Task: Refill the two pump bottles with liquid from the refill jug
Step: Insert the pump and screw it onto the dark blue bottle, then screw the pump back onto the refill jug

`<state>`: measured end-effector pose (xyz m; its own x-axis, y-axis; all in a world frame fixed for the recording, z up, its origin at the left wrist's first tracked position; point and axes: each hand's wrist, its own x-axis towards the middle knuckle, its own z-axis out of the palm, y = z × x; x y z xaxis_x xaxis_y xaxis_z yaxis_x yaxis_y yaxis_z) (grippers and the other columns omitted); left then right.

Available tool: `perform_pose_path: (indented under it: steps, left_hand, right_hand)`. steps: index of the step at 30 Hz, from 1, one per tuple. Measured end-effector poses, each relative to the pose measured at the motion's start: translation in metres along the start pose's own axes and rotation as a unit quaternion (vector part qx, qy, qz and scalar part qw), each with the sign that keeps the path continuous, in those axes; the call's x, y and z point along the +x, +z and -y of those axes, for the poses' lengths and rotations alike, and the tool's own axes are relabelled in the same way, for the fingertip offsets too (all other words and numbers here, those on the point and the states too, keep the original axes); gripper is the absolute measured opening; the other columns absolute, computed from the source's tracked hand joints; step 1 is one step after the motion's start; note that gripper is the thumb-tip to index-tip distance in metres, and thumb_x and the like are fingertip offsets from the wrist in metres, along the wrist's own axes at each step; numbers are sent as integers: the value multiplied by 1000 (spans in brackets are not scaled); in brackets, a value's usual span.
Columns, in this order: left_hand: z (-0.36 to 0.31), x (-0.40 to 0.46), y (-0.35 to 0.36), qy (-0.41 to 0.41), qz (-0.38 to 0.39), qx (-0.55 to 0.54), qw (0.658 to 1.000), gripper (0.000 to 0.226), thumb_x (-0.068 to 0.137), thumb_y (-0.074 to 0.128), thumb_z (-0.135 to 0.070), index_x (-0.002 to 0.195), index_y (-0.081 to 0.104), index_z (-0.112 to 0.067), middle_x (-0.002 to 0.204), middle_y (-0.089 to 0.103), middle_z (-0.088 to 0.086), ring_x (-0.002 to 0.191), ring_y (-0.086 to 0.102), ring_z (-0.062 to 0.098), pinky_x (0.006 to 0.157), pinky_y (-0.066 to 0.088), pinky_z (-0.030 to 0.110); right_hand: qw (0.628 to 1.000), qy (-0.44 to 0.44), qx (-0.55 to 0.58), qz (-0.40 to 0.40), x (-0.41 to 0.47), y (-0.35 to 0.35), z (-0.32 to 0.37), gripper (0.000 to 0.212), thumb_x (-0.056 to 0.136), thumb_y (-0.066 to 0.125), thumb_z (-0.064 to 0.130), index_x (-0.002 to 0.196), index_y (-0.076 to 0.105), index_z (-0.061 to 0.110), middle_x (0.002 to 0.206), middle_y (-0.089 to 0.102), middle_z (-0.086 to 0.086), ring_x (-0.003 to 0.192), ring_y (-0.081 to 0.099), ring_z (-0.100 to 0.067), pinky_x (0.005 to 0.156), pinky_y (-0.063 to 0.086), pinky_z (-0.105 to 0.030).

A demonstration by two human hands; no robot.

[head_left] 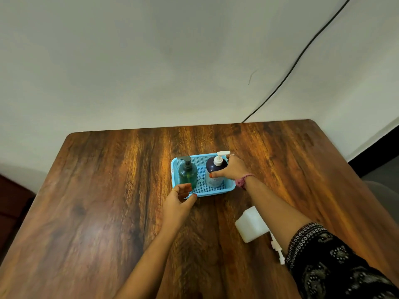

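From where I sit, the refilling looks barely begun: both pump bottles stand upright in the light blue perforated plastic basket [229, 187] on the dark wood-grain surface [108, 201], and both have their pumps in place, so I judge that nothing has been opened or poured yet. The translucent green pump bottle with the dark pump [187, 173] stands in the basket's left half; the dark blue pump bottle with the white pump head [215, 172] stands in the right half, the two near each other but apart. The white translucent plastic refill jug [250, 224] lies near me on the surface, to the right, partly hidden under my right forearm, and I cannot see its cap clearly. My right hand [232, 169] is wrapped around the dark blue bottle's shoulder, thumb on the near side and fingers round the far side, a firm grasp. My left hand [178, 200] sits at the basket's near left corner, fingers loosely curved and thumb extended toward the rim; it seems to touch the basket, but whether it truly grips it I cannot tell. Lifting out, unscrewing, pouring and recapping both bottles all remain.
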<state>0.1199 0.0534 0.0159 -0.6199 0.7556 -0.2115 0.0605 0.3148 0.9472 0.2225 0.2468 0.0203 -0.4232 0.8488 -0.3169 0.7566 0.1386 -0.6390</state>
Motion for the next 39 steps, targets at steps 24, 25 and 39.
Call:
perform_pose_path:
  steps: [24,25,39]
  left_hand:
    - [10,-68,122,72,205,127,968,122,53,90,-38,149,18,-17,151,27,-7,137,27,5,109,23,19]
    - [11,-69,125,74,201,122,969,121,53,91,-36,149,19,-18,150,29,-9,135,29,4,108,24,18]
    - [10,-69,139,54,95,48,993,79,59,89,-18,124,43,-23,112,55,-18,101,52,-10,75,43,2]
  right_hand:
    - [920,-202,-316,113,-141,-64,-200,39,92,46,2,122,58,23,127,50,6,109,55,-13,83,45,-24]
    - [905,-223,-338,127,-145,-60,-204,36,94,45,8,124,56,25,129,46,5,107,54,-16,81,47,-27]
    - [855,-313,-374,179,-138,-40,-215,35,97,46,11,130,54,17,139,39,-5,113,52,-23,85,44,-28]
